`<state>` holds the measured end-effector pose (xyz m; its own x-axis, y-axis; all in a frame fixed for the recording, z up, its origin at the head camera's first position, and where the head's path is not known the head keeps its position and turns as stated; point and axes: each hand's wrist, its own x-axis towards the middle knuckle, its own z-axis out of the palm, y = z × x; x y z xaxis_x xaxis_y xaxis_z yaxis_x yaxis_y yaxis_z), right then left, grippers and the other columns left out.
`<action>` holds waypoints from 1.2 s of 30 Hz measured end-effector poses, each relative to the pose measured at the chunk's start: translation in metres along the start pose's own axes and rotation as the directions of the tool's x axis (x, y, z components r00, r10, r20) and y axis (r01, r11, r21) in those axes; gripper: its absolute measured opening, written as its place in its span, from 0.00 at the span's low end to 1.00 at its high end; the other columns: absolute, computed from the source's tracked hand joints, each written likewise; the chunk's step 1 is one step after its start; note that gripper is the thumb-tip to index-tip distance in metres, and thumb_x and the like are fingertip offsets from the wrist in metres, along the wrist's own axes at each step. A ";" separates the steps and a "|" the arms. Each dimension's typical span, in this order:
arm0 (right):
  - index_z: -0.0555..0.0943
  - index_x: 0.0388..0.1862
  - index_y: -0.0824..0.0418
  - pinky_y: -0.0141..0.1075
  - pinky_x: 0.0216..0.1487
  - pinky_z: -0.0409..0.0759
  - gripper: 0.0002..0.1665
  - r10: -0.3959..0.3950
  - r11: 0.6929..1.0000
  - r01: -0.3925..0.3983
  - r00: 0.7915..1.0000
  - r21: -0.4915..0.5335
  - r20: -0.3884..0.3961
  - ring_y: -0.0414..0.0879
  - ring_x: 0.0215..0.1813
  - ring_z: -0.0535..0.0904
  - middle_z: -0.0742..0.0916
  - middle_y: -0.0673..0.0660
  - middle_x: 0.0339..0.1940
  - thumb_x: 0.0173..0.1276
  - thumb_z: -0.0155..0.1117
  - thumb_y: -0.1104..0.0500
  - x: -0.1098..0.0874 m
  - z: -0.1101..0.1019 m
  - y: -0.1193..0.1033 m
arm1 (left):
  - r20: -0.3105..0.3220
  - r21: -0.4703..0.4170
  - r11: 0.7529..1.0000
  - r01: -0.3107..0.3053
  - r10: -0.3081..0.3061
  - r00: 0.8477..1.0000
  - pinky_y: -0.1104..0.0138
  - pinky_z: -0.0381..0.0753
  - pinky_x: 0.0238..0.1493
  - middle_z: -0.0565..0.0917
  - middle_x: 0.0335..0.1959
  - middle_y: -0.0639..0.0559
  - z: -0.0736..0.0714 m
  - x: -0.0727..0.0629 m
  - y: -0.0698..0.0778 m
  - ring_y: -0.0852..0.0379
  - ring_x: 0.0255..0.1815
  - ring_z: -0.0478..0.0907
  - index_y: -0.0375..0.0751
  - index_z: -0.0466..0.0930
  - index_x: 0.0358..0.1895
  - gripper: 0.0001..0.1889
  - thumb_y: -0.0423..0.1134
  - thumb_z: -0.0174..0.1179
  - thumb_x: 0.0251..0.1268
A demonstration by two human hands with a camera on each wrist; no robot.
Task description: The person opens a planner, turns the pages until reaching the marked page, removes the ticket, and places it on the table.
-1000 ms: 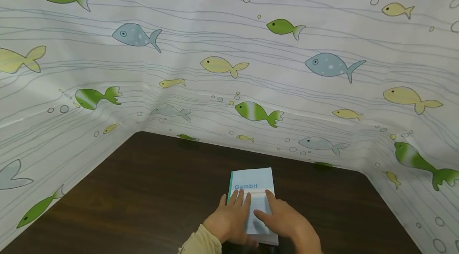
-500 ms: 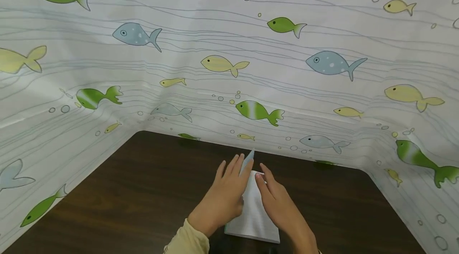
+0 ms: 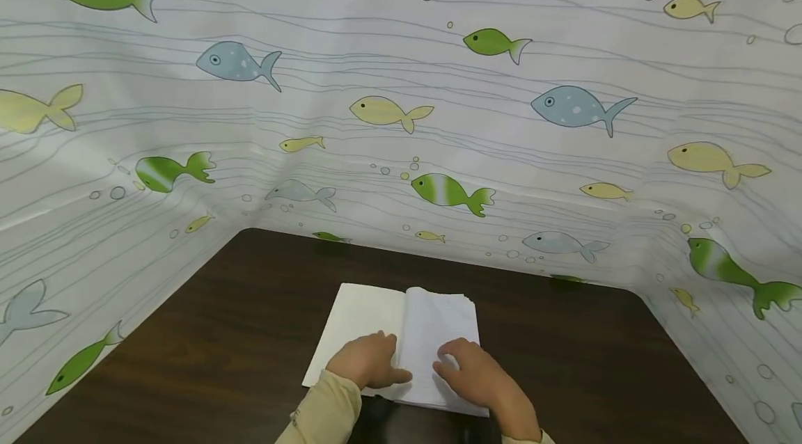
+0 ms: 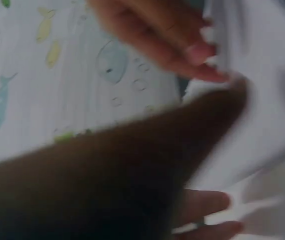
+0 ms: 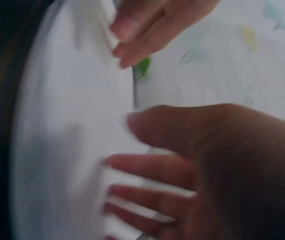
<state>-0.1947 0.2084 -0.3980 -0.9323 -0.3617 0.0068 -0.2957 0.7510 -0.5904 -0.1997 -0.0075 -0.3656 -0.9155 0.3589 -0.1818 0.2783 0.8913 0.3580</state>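
A notebook (image 3: 438, 322) lies open on the dark table, its pale cream left side (image 3: 356, 312) flat and its white page block at the right. On the left side, near the fold, rests my left hand (image 3: 368, 360), thumb stretched toward the right page. My right hand (image 3: 479, 376) is over the right page, its fingers loosely bent and spread. In the right wrist view, the thumb and fingers of the right hand (image 5: 182, 150) stand apart with nothing between them. The left wrist view is blurred; the left hand's fingers (image 4: 202, 205) show below its thumb, against white paper (image 4: 267, 100).
Dark wood-grain tabletop (image 3: 207, 346) surrounds the notebook. White sheeting printed with fish (image 3: 388, 47) stands along the back and both sides of the table. A dark object (image 3: 376, 416), its kind unclear, shows at the bottom edge below the notebook.
The notebook was closed, with "Gambit" on its front. Its cover has swung up and over to the left and now lies flat. My left hand moved left with it; the right drew back.
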 end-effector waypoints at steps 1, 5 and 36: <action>0.84 0.51 0.65 0.63 0.62 0.76 0.16 -0.021 1.000 0.021 0.999 -0.002 -0.046 0.65 0.61 0.79 0.85 0.62 0.55 0.75 0.64 0.54 0.000 0.004 0.005 | 0.017 0.004 1.000 0.015 -0.015 1.000 0.42 0.78 0.63 0.80 0.65 0.36 0.006 0.003 0.001 0.35 0.67 0.76 0.30 0.78 0.64 0.36 0.56 0.71 0.64; 0.88 0.43 0.57 0.52 0.61 0.80 0.06 -0.005 0.998 0.024 0.961 0.065 -0.276 0.54 0.57 0.81 0.86 0.50 0.49 0.73 0.65 0.61 -0.003 0.028 0.025 | 0.013 0.043 0.998 0.038 -0.038 0.999 0.29 0.66 0.66 0.68 0.76 0.34 0.031 0.010 0.001 0.32 0.77 0.63 0.28 0.69 0.72 0.50 0.67 0.68 0.60; 0.63 0.80 0.69 0.67 0.75 0.58 0.44 0.201 0.980 -0.183 0.866 0.084 -0.459 0.69 0.79 0.60 0.69 0.71 0.78 0.76 0.62 0.45 -0.021 0.052 0.022 | -0.388 -0.030 0.893 -0.449 0.404 0.829 0.44 0.58 0.79 0.68 0.77 0.38 0.087 0.031 -0.044 0.46 0.79 0.64 0.34 0.67 0.76 0.54 0.75 0.64 0.58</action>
<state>-0.1708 0.2034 -0.4534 -0.9620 0.0913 0.2574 -0.1014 0.7558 -0.6469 -0.2154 -0.0113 -0.4666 -0.7589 0.5496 0.3492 0.6510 0.6266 0.4285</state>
